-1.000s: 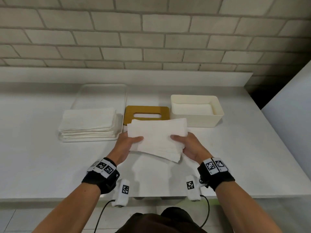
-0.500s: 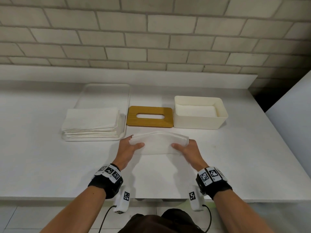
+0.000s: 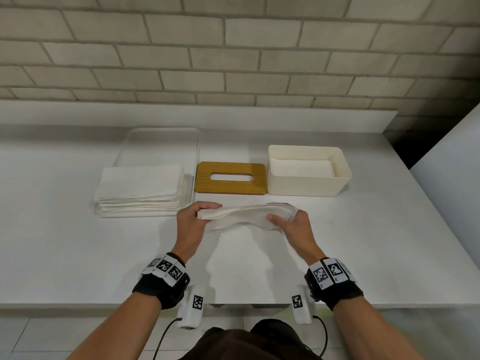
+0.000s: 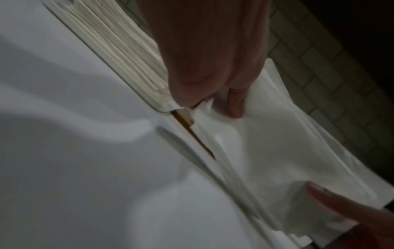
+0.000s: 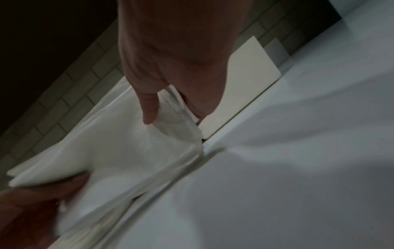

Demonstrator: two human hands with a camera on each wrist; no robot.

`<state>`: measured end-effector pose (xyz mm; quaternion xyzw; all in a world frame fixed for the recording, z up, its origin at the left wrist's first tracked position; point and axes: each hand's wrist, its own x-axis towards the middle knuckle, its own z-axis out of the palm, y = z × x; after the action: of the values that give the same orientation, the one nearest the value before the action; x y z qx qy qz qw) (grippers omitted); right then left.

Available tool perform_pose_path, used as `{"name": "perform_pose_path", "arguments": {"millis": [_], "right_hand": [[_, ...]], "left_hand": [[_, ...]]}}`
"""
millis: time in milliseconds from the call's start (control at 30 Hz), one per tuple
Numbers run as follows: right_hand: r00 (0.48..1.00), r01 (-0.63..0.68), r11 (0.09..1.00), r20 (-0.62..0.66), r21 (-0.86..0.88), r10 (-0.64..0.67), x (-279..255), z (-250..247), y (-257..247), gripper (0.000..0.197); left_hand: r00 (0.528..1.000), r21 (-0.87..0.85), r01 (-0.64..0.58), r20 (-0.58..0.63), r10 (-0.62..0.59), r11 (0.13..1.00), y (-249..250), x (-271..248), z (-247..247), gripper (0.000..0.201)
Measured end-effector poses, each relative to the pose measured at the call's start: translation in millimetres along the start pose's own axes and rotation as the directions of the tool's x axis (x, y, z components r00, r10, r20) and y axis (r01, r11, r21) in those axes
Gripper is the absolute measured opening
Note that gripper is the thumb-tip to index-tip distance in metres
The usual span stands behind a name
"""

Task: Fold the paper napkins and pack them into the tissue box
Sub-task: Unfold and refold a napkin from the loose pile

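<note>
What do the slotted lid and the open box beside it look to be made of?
Slotted lid: looks like wood or bamboo, matte honey-brown with faint grain lines; a veneer or print cannot be ruled out. Open box: probably moulded plastic, cream, smooth, with thin even walls and rounded corners; coated metal is possible. White napkins lie inside it.

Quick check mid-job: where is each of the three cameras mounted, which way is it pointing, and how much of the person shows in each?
Head: worn on the head, facing forward and down at the table; shows both forearms, left hand and right hand.
Left wrist: looks along the left hand toward the brick wall; the right hand's thumb shows at lower right.
Right wrist: looks along the right hand past the tissue box; left hand fingers show at lower left.
Shared: all three see the napkin bundle that both hands hold.
</note>
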<state>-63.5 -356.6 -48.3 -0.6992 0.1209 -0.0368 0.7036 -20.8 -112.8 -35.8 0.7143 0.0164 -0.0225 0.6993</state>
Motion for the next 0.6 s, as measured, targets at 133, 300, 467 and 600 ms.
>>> {"name": "perform_pose_path", "arguments": {"millis": [133, 300, 467, 600], "right_hand": [[0.994, -0.062, 0.993, 0.096, 0.101, 0.052, 3, -6, -8, 0.042], [0.985, -0.167, 0.981, 0.055, 0.102, 0.162, 8, -8, -5, 0.033], [0.996, -0.076, 0.995, 0.044, 0.07, 0.073, 6, -4, -13, 0.019], [0.993, -0.038, 0.999, 0.107, -0.012, 0.039, -1, 0, -3, 0.018]], "left_hand": [[1.0, -0.113, 0.031, 0.008, -0.03, 0.993, 16, 8, 1, 0.025], [0.985, -0.187, 0.173, 0.047, -0.167, 0.967, 16, 12, -1, 0.027], [0.99, -0.167, 0.138, 0.03, -0.134, 0.976, 1, 4, -2, 0.023], [0.983, -0.138, 0.182, 0.007, -0.183, 0.974, -19, -1, -7, 0.026]]}}
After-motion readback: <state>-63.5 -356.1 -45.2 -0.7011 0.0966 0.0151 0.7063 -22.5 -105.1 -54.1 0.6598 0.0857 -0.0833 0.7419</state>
